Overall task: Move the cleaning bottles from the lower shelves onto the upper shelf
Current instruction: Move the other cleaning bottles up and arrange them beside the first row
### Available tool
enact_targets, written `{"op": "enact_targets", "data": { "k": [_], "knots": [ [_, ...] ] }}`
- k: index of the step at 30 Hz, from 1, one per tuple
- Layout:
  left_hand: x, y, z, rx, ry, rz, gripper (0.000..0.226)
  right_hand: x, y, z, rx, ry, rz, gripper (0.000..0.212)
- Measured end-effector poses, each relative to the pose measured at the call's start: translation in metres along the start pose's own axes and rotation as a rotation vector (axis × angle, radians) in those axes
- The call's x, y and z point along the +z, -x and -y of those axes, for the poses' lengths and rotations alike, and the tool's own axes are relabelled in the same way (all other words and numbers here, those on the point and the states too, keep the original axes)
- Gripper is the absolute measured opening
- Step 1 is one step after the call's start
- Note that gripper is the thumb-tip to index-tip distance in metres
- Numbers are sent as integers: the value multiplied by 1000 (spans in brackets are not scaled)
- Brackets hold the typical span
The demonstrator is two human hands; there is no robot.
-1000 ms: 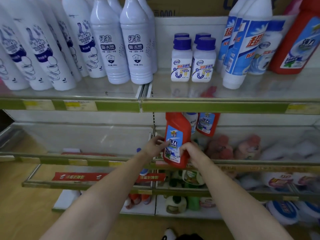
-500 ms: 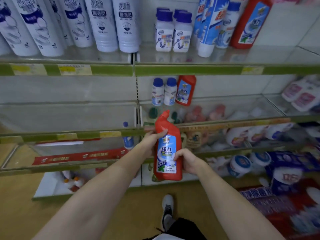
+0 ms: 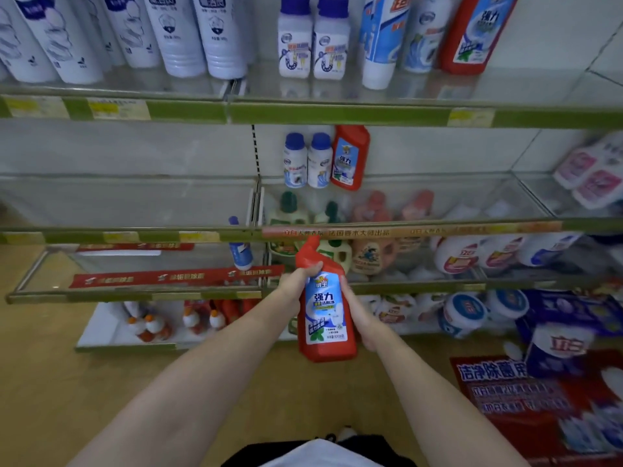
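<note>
A red plastic cleaning bottle with a bent spout and a blue-and-white label (image 3: 325, 311) is held upright in mid-air in front of the lower shelves, its angled neck just below the front rail of the glass middle shelf (image 3: 438, 227). The left hand (image 3: 298, 281) grips the bottle high up, fingers curled tightly round the shoulder just under the neck. The right hand (image 3: 357, 315) holds the body lower down on the right side, fingers wrapped along the edge of the label and the palm against the bottle's side; how far the thumb reaches behind cannot be made out.

Behind the held bottle, on the middle shelf, two small white bottles with blue caps (image 3: 306, 161) stand side by side, and just right of them a second red bottle with a blue label (image 3: 350, 156) stands against the back wall. Seen blurrily through the glass are green-capped bottles (image 3: 290, 203) and pinkish ones (image 3: 397, 207).

Up on the green-edged upper shelf (image 3: 337, 114), tall white bottles with dark blue print (image 3: 111, 32) fill the left part, two short white blue-capped bottles (image 3: 312, 38) stand in the middle, and to the right are blue-and-white bottles (image 3: 387, 38) and a red bottle (image 3: 475, 32).

Below, round white tubs with blue lids (image 3: 465, 315) sit at the right, and small white-and-orange bottles (image 3: 148, 326) sit on the bottom shelf at the left.
</note>
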State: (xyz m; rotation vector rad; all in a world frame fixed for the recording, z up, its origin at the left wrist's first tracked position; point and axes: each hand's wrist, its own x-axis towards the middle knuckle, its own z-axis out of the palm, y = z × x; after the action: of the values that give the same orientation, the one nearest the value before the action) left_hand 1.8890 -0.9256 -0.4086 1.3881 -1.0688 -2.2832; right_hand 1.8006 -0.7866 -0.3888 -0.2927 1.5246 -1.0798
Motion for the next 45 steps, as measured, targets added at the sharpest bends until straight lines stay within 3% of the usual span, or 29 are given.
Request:
{"op": "enact_targets", "data": {
  "k": [5, 8, 11, 21, 25, 33, 39, 43, 45],
  "knots": [
    [33, -11, 27, -37, -37, -27, 83, -37, -16, -28, 49, -24, -105, 95],
    [50, 0, 31, -44, -72, -52, 64, -58, -25, -37, 73, -10, -170, 107],
    [64, 2, 38, -39, -88, -78, 59, -71, -23, -38, 96, 43, -204, 89],
    [80, 5, 61, -56, -30, -169, 62, -93, -24, -50, 37, 216, -225, 80],
    [78, 8, 56, -26, -16, -164, 51, -89, -26, -50, 11, 224, -203, 85],
    [84, 14, 49, -3, -34, -151, 54, -94, -28, -43, -7, 246, -204, 88],
    [97, 20, 32, 94, 3, -85, 74, -101, -21, -29, -112, 196, -233, 82],
    [126, 30, -4, 229, 24, -24, 57, -110, -12, 5, -285, 145, -290, 73],
    [147, 39, -28, 303, 38, 17, 58, -113, -6, 31, -384, 105, -308, 56]
  ]
}}
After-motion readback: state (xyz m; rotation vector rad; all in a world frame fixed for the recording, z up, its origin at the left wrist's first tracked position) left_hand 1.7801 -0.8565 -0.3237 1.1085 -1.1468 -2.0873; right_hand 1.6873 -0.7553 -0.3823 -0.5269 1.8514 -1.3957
